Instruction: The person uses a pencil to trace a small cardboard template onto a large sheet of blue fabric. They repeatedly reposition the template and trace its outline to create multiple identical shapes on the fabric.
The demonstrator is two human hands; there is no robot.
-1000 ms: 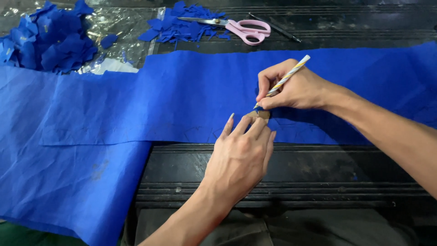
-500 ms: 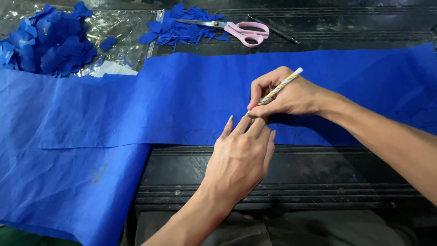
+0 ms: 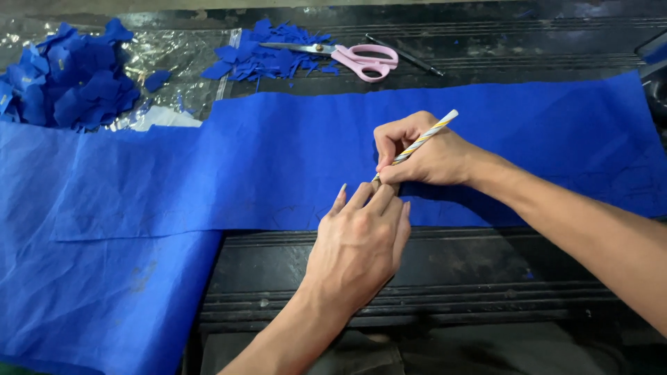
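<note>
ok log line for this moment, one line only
left hand: fingers pressed on blue fabric | right hand: holds striped pencil, tip at fabric by left fingertips | pink scissors: untouched on blue scraps

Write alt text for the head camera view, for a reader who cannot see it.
The right hand holds a striped pencil tip-down on a long blue sheet, while the left hand presses its fingers flat beside the tip. Behind, on the dark table, lie pink-handled scissors and piles of blue cut pieces.
</note>
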